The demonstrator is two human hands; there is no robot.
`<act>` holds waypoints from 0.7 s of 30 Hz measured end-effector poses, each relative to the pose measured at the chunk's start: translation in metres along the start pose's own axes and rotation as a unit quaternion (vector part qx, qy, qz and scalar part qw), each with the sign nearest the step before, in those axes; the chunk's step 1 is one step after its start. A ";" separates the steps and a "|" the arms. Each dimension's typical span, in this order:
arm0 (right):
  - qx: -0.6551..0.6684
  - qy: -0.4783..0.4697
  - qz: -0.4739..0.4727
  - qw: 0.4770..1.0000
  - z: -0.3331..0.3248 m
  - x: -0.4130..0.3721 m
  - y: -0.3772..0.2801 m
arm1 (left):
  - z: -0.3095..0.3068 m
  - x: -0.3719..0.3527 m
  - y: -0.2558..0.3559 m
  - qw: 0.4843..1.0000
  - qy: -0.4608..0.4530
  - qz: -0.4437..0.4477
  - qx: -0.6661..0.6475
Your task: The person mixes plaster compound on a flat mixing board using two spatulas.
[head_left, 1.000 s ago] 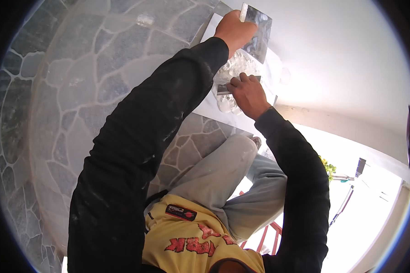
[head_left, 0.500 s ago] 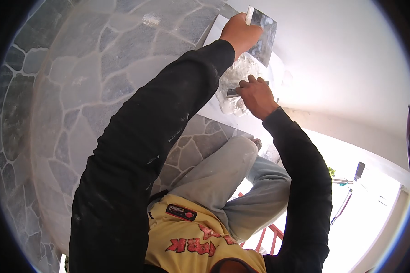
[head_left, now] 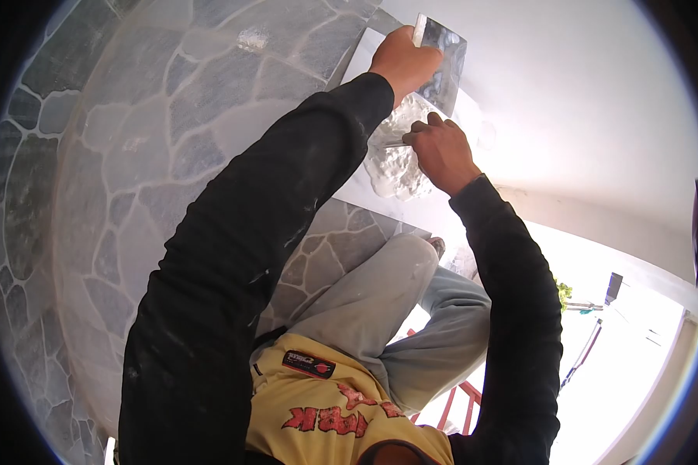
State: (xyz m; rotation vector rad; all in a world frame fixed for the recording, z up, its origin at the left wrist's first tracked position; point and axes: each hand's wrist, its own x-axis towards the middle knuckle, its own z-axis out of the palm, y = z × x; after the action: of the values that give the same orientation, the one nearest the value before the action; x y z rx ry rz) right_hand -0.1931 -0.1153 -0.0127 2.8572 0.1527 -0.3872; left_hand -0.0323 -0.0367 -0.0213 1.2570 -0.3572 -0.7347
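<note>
My left hand (head_left: 403, 62) is closed around the edge of a rectangular steel trowel (head_left: 444, 74), whose shiny face is smeared with white. Below it, a mound of wet white plaster (head_left: 399, 174) lies spread on a pale flat board (head_left: 361, 186). My right hand (head_left: 444, 153) grips a scraper (head_left: 395, 145); only a thin edge of its blade shows, over the plaster. The fingers hide the rest of that tool. Both hands are close together, the left one farther from my body.
Grey stone-patterned floor (head_left: 209, 93) with pale joints spreads to the left. A white wall (head_left: 574, 101) rises on the right. My bent legs (head_left: 364, 298) are just below the board. Red railing bars (head_left: 461, 407) and a bright opening appear at lower right.
My right hand has moved slightly up, and the scraper has turned from showing its blade face to edge-on. More of the plaster's lower part is visible. My left hand with the trowel has shifted only slightly.
</note>
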 end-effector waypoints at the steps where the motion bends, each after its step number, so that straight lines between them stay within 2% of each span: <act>1: -0.001 0.030 0.016 0.999 -0.001 0.005 0.001 | 0.000 -0.003 0.001 1.000 -0.014 -0.009 -0.013; 3: 0.036 0.070 0.028 0.997 0.010 0.008 -0.001 | 0.000 -0.006 0.004 0.999 -0.017 -0.004 -0.029; 6: -0.008 0.025 -0.010 1.000 0.047 0.004 -0.010 | -0.002 0.000 -0.002 1.000 -0.008 0.003 -0.020; 9: 0.004 -0.024 -0.012 1.000 0.030 0.000 -0.004 | 0.000 0.009 -0.014 0.999 0.012 0.034 -0.009; 11: 0.005 -0.046 -0.002 0.999 0.009 0.007 0.003 | 0.000 0.003 -0.004 1.000 -0.001 0.000 -0.008; 14: 0.058 0.083 0.036 0.994 0.015 0.016 -0.001 | -0.001 -0.008 0.009 1.000 -0.008 -0.023 -0.015; 15: 0.058 0.083 0.039 0.994 0.023 0.016 -0.006 | -0.001 -0.008 0.007 1.000 -0.011 -0.023 -0.014; 18: -0.001 0.028 -0.021 0.999 0.036 0.014 -0.021 | -0.003 -0.001 0.000 1.000 -0.016 -0.005 -0.016; 19: -0.001 0.028 -0.024 0.999 0.031 0.015 -0.019 | -0.003 0.003 -0.005 1.000 -0.009 0.013 -0.011; 21: 0.004 -0.042 0.002 0.999 0.013 0.013 -0.008 | -0.002 0.005 -0.009 1.000 -0.004 0.028 -0.010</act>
State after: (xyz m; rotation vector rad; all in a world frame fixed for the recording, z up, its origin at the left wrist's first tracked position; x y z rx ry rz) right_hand -0.1853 -0.1101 -0.0301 2.8427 0.1301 -0.5084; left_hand -0.0298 -0.0395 -0.0312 1.2214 -0.3898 -0.6932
